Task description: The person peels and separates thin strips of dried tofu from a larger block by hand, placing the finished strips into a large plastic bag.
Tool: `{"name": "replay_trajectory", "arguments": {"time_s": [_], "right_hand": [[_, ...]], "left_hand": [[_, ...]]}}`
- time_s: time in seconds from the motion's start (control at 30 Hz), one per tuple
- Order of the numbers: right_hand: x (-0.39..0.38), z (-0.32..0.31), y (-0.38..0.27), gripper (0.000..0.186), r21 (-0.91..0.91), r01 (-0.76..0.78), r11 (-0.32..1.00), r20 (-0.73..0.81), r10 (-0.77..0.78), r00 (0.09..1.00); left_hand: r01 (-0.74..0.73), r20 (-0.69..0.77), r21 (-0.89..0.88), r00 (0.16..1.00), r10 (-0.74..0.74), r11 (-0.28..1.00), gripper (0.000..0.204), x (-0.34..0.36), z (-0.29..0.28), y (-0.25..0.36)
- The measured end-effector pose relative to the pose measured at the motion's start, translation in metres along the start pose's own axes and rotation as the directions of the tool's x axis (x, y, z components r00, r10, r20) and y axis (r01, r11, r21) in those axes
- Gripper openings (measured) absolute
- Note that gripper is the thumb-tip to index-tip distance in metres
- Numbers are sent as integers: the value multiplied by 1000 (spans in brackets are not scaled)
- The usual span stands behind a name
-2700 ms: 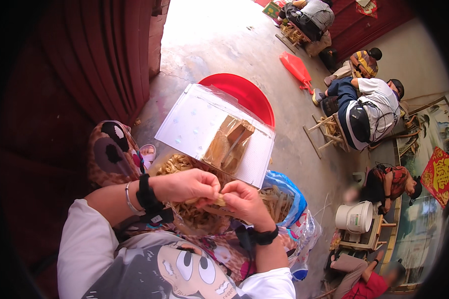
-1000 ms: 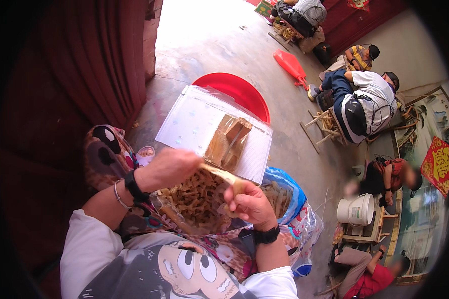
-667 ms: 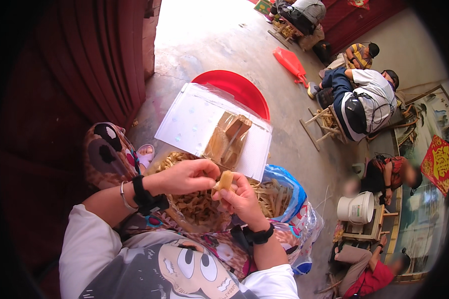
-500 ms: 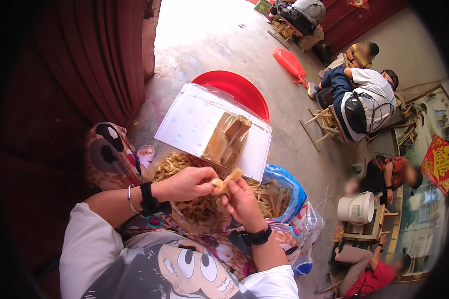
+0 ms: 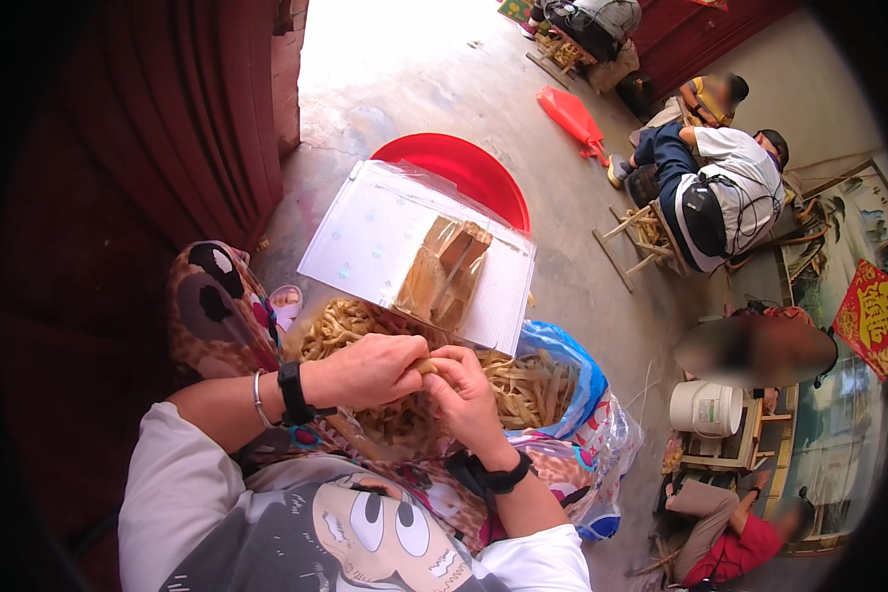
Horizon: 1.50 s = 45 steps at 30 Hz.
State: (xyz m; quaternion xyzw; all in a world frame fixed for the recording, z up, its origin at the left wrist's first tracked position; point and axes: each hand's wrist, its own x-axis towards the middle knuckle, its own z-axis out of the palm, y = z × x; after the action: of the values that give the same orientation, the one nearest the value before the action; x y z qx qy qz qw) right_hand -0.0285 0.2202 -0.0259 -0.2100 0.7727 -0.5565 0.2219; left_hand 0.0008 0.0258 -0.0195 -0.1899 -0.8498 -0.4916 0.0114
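Observation:
My left hand [image 5: 383, 367] and my right hand [image 5: 469, 397] meet above my lap, both closed. Between their fingertips is a small pale-yellow strip [image 5: 425, 366], mostly covered by the fingers. Similar curled tan strips [image 5: 340, 328] lie heaped under and beside my hands. More flat strips [image 5: 535, 390] fill a blue-rimmed plastic bag [image 5: 590, 380] to the right of my right hand. Just beyond my hands, a brown wooden block [image 5: 449, 271] wrapped in clear plastic rests on a white patterned board [image 5: 360, 232].
A red basin [image 5: 464, 168] stands under the board's far edge. A red plastic bag [image 5: 572, 118] lies on the floor beyond. At the right are several seated people, a wooden stool [image 5: 627, 247] and a white bucket [image 5: 705, 409]. A dark red door [image 5: 183, 118] stands at the left.
My right hand has closed in beside my left, and the strip that stuck up from its fingers is now mostly hidden. My left hand has barely moved.

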Motion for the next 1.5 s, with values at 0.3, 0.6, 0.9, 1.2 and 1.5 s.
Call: {"name": "replay_trajectory", "arguments": {"time_s": [0.3,0.6,0.9,1.2,1.5], "right_hand": [[4,-10,2,34,733,-400,550,360,185,914],[14,-51,-24,12,438,-392,809,231,320,919],[14,-46,-23,10,469,-338,816,158,299,941],[14,-62,-26,9,518,-338,786,223,258,940],[19,-35,-28,11,371,-364,854,307,258,916]], "left_hand": [[-304,-179,219,922,344,927,12,2,-5,-5],[267,103,-414,964,-247,870,24,-3,-27,2],[382,311,-814,923,-228,438,16,-4,-17,-13],[350,318,-752,935,-157,558,19,-5,-42,2],[477,486,-763,868,-100,436,11,1,-29,-6]]}}
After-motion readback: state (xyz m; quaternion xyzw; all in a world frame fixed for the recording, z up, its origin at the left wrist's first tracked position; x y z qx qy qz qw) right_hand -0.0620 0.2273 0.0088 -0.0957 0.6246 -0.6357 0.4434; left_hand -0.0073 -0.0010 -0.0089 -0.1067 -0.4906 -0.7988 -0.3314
